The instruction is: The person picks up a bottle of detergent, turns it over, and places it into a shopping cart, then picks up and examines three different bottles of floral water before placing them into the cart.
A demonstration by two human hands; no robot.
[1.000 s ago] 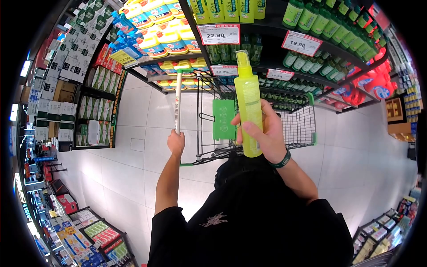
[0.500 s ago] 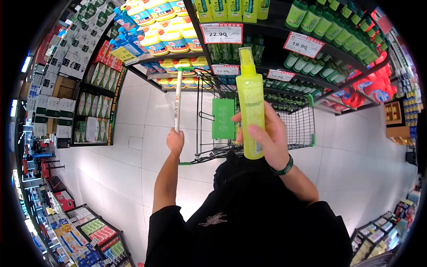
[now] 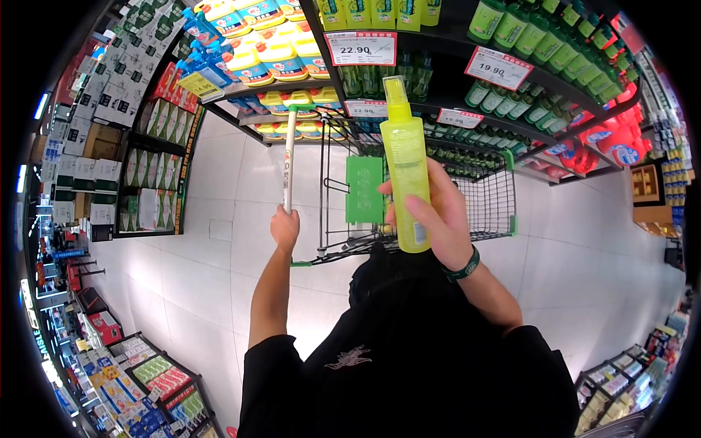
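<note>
My right hand [image 3: 442, 219] is wrapped round a yellow-green spray bottle [image 3: 407, 175] with a clear cap, held upright in front of the shopping cart [image 3: 482, 208]. The thumb lies across the bottle's lower front. My left hand [image 3: 285, 228] grips the near end of the cart's white handle bar [image 3: 289, 157], fingers closed round it. A green panel [image 3: 365, 190] is fixed on the cart's wire frame, just left of the bottle. A dark wristband [image 3: 465, 264] circles my right wrist.
Shelves ahead carry green bottles [image 3: 537, 40] and price signs [image 3: 499, 67]. Yellow and white jugs [image 3: 281, 57] stand at the upper left. Boxed goods [image 3: 157, 168] fill a rack on the left. Red packages [image 3: 584, 146] are at the right. Low display racks [image 3: 171, 383] stand behind.
The spray bottle has turned slightly in my right hand and shifted a little left and up. My left hand keeps its grip on the bar. The view has shifted slightly.
</note>
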